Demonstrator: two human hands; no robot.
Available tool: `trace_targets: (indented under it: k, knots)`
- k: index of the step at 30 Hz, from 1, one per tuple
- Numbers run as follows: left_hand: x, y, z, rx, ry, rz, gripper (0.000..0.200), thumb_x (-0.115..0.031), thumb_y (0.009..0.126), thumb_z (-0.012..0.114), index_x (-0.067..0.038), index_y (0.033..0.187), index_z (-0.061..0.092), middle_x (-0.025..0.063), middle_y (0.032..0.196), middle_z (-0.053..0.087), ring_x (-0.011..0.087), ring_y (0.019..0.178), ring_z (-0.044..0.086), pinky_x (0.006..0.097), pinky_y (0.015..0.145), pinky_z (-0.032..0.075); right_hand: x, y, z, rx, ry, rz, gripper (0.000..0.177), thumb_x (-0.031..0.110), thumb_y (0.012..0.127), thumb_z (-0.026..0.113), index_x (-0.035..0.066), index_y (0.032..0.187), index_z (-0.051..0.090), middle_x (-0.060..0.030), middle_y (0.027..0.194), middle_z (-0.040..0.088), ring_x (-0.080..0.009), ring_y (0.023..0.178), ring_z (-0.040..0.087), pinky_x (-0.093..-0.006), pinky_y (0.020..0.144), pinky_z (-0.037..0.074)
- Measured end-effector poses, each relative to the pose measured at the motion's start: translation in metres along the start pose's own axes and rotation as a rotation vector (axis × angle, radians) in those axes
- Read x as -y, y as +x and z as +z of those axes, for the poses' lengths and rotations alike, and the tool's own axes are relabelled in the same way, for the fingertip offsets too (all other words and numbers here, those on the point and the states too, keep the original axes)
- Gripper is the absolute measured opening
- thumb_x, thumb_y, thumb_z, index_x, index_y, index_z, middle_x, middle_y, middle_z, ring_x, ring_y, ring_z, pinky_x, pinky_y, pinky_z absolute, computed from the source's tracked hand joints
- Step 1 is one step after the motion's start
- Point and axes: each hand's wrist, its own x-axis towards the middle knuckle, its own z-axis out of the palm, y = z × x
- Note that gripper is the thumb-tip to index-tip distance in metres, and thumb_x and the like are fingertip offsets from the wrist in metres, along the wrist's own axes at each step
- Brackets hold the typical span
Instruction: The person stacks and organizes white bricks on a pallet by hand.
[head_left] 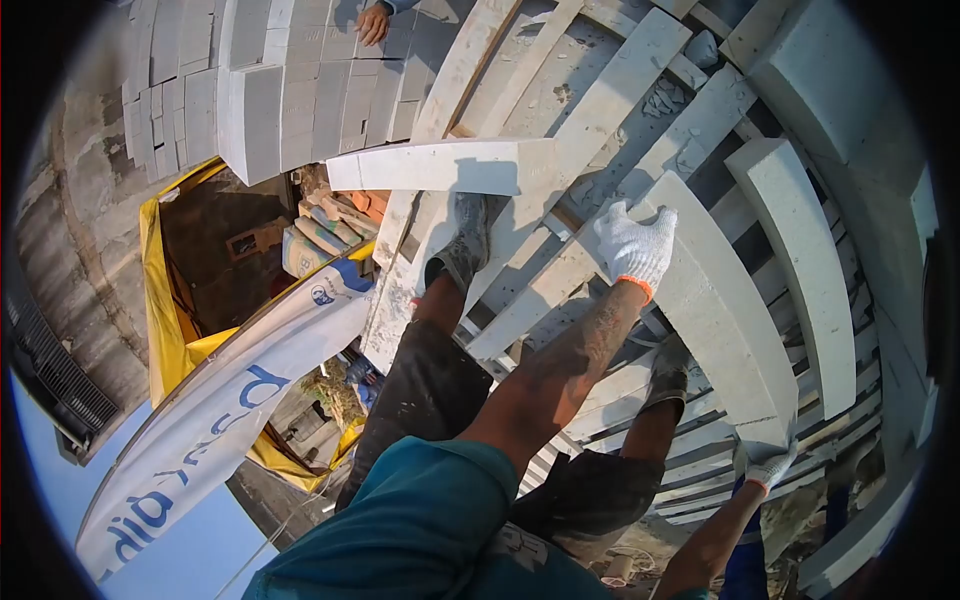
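Note:
A long white block [715, 310], which looks curved in this wide view, lies slanting across the right of centre. My left hand [635, 243], in a white glove with an orange cuff, grips its upper end, thumb on the face. At the lower end my right hand [772, 468], gloved too, holds the block near its corner; the fingers there are partly hidden. Beneath are wooden slats [530, 290], with my two booted feet among them. Another white block [805, 265] lies to the right, and one more [440, 167] beyond my left foot.
Stacked white blocks [300, 90] fill the upper left, with another person's bare hand [374, 23] by them. Large blocks [835, 75] stand at upper right. A white banner with blue letters [225, 410] and a yellow-edged opening [220, 250] are at left. Gaps show between the slats.

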Motion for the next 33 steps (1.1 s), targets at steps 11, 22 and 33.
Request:
trace_targets:
  k: [11, 22, 33]
  knots:
    - [0.097, -0.003, -0.159, -0.119, -0.371, -0.183, 0.071, -0.037, 0.070, 0.078, 0.004, 0.121, 0.049, 0.0241, 0.122, 0.043, 0.0321, 0.105, 0.052, 0.0394, 0.089, 0.045, 0.027, -0.087, 0.057, 0.100, -0.204, -0.081, 0.064, 0.044, 0.079, 0.063, -0.003, 0.122, 0.054, -0.0156, 0.118, 0.057, -0.0313, 0.100, 0.058, -0.0429, 0.083, 0.048]
    - [0.105, 0.011, -0.320, -0.261, -0.528, -0.249, 0.058, -0.025, 0.072, 0.077, 0.004, 0.116, 0.053, 0.0127, 0.102, 0.062, 0.0182, 0.084, 0.062, 0.0309, 0.072, 0.052, 0.020, -0.244, 0.088, 0.196, -0.233, -0.172, 0.056, 0.036, 0.083, 0.061, -0.003, 0.122, 0.054, -0.0156, 0.120, 0.056, -0.0301, 0.105, 0.055, -0.0416, 0.089, 0.046]
    - [0.112, 0.020, -0.475, -0.418, -0.462, -0.248, 0.064, -0.034, 0.071, 0.076, 0.006, 0.115, 0.055, 0.0193, 0.105, 0.059, 0.0262, 0.094, 0.058, 0.0358, 0.082, 0.048, 0.007, -0.428, 0.193, 0.315, -0.359, -0.308, 0.060, 0.042, 0.083, 0.059, 0.001, 0.125, 0.052, -0.0132, 0.121, 0.055, -0.0292, 0.110, 0.053, -0.0413, 0.091, 0.045]
